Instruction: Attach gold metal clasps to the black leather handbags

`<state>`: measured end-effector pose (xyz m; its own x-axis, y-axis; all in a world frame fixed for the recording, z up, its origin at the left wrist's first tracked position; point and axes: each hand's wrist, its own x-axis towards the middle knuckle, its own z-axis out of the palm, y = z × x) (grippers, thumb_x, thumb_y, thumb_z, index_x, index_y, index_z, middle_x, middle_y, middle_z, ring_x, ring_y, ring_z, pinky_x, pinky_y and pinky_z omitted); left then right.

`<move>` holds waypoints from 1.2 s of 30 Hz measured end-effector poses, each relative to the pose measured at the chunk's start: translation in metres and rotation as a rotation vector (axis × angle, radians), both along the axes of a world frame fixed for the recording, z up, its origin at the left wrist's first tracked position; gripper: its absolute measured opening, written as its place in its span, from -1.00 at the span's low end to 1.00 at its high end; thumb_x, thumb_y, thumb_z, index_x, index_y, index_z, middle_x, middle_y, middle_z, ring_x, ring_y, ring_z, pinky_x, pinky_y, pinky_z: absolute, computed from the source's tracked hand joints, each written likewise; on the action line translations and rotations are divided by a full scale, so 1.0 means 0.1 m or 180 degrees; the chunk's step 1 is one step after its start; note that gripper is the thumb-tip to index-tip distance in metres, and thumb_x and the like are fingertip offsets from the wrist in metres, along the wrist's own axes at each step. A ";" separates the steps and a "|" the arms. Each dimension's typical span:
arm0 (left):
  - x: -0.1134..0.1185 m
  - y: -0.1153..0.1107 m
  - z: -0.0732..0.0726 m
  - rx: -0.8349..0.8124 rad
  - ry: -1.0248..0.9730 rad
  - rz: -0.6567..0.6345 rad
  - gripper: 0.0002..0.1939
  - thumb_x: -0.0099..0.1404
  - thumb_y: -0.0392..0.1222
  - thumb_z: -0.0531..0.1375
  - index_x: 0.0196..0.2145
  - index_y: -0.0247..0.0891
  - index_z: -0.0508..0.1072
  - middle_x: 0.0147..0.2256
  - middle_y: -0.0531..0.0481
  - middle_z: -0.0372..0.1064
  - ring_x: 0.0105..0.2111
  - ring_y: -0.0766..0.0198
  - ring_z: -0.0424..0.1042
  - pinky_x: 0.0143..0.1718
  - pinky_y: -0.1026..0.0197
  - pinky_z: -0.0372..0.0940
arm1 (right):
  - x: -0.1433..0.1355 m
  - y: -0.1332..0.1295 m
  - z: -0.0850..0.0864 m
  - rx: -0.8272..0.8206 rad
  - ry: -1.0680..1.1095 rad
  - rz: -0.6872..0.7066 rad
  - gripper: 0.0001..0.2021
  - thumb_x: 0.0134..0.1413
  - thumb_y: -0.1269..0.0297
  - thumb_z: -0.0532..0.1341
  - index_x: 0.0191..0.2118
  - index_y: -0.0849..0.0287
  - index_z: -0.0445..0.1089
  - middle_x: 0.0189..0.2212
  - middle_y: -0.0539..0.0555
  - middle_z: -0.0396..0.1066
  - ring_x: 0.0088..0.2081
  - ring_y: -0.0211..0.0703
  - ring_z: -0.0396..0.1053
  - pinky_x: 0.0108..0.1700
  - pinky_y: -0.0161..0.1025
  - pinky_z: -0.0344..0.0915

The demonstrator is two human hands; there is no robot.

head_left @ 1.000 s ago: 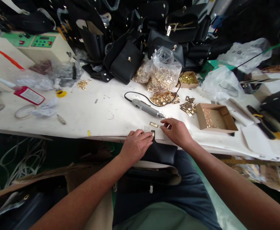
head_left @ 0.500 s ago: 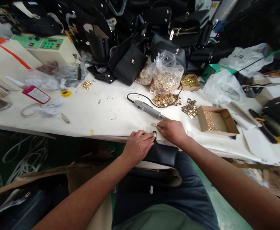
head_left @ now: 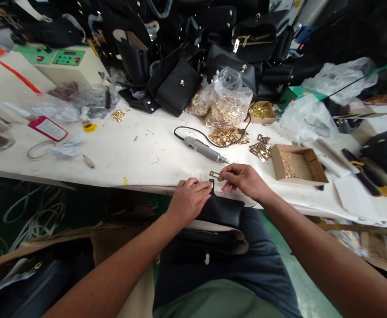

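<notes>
On my lap rests a black handbag (head_left: 225, 211), its flap reaching up to the table edge. The flap's narrow tab (head_left: 211, 183) lies there with a small metal piece on it. My left hand (head_left: 190, 198) is closed over this tab, fingertips pressing beside the metal. Just to the right, my right hand (head_left: 243, 180) pinches a flat metal lock plate (head_left: 215, 175) with a rectangular slot, held slightly above the tab and apart from it. A grey electric screwdriver (head_left: 202, 149) lies on the table beyond my hands, its tip toward my right hand.
Loose metal plates (head_left: 260, 148) and a cardboard box (head_left: 301, 177) of small fittings are at the right. Behind stand plastic bags of gold hardware (head_left: 228, 108) and heaped black bags (head_left: 176, 86). The screwdriver's cable (head_left: 210, 142) loops across the white table (head_left: 130, 154).
My right hand has drawn slightly right, and its lock plate now shows more fully with its slot facing up. My left hand stays on the flap's tab.
</notes>
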<state>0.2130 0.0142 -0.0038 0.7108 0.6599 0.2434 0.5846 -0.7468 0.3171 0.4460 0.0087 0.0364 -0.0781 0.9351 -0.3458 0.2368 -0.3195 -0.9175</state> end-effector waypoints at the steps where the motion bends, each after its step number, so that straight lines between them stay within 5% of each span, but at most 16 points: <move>1: 0.00 0.00 0.00 0.0001 0.0006 -0.0001 -0.71 0.51 -0.13 0.13 0.08 -0.11 0.56 0.12 -0.02 0.52 0.00 0.05 0.36 -0.04 -0.04 0.27 | 0.00 0.00 -0.01 -0.0049 0.0065 -0.0010 -0.75 0.22 0.08 0.25 -0.24 0.20 0.44 -0.22 0.13 0.60 -0.41 -0.17 0.58 -0.51 -0.38 0.37; 7: 0.01 0.00 0.00 -0.0058 -0.0007 0.0022 -0.73 0.51 -0.13 0.13 0.06 -0.09 0.56 0.12 0.00 0.52 0.02 0.06 0.36 -0.03 -0.04 0.26 | 0.01 -0.01 -0.08 -0.0037 -0.0050 0.0062 -0.81 0.29 0.14 0.17 -0.22 0.15 0.34 -0.27 0.08 0.56 -0.43 -0.19 0.58 -0.53 -0.38 0.36; 15: 0.02 0.04 0.01 -0.0279 -0.0047 0.0036 -0.76 0.50 -0.11 0.15 -0.02 -0.06 0.61 0.11 0.03 0.52 0.00 0.08 0.37 -0.08 -0.02 0.25 | 0.13 0.01 0.01 0.0753 -0.1700 0.0853 -0.86 0.33 0.29 0.08 -0.26 0.12 0.35 -0.39 -0.05 0.51 -0.51 -0.31 0.48 -0.32 -0.34 0.30; 18: 0.02 0.05 0.00 -0.0320 -0.0068 0.0037 -0.76 0.50 -0.09 0.15 -0.03 -0.07 0.62 0.11 0.02 0.52 0.00 0.07 0.38 -0.08 -0.03 0.24 | 0.12 0.05 0.04 0.0659 -0.1517 0.0845 -0.85 0.35 0.27 0.07 -0.24 0.12 0.35 -0.35 -0.04 0.52 -0.52 -0.32 0.48 -0.35 -0.35 0.27; 24: 0.01 0.07 -0.03 -0.0394 -0.0198 0.0025 -0.77 0.48 -0.10 0.19 -0.03 -0.09 0.62 0.08 0.05 0.55 -0.02 0.07 0.38 -0.09 -0.02 0.25 | 0.08 0.10 0.00 0.0527 -0.1724 0.1041 -0.85 0.32 0.28 0.09 -0.24 0.10 0.40 -0.62 -0.12 0.40 -0.55 -0.25 0.41 -0.33 -0.33 0.23; 36: 0.01 0.09 -0.05 -0.0439 -0.0427 0.0011 -0.79 0.46 -0.11 0.22 -0.03 -0.11 0.61 0.07 0.07 0.57 -0.02 0.07 0.38 -0.08 -0.02 0.25 | 0.02 0.16 -0.01 0.0292 -0.1439 0.1150 -0.77 0.29 0.22 0.13 -0.11 0.12 0.52 -0.57 -0.08 0.44 -0.51 -0.23 0.41 -0.27 -0.26 0.26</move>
<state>0.2140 0.0228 -0.0086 0.6757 0.6960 0.2430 0.5327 -0.6888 0.4916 0.4482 0.0248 0.0353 -0.2611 0.9042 -0.3379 0.6903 -0.0698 -0.7201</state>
